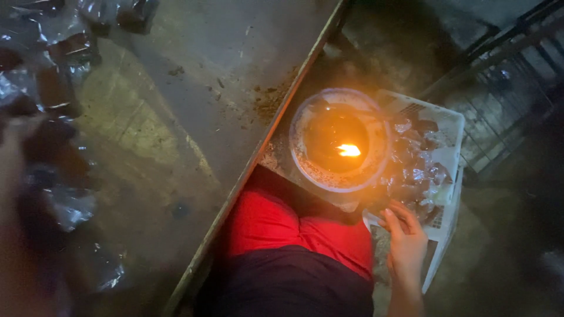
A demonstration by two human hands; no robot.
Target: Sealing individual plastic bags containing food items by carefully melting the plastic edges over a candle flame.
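Right hand (405, 240): resting on the near rim of the white slatted plastic crate (449, 176), fingers spread loosely apart, clamped on nothing visible.
Packets: small dark sweets in clear plastic wrap (417, 164), heaped inside the crate, just beyond the fingertips.
Bowl: round pale-blue plastic bowl (305, 158), up and to the left of the hand, touching the crate's side.
Flame: small yellow flame (349, 150) burning in the middle of the bowl.
Left hand (17, 194): blurred at the far left edge; open or closed, cannot tell.
Desk: grey, crumb-strewn desk (194, 94), more wrapped pieces (59, 94) lying beside the left hand.
Lap: red cloth (276, 226), directly left of the right hand.
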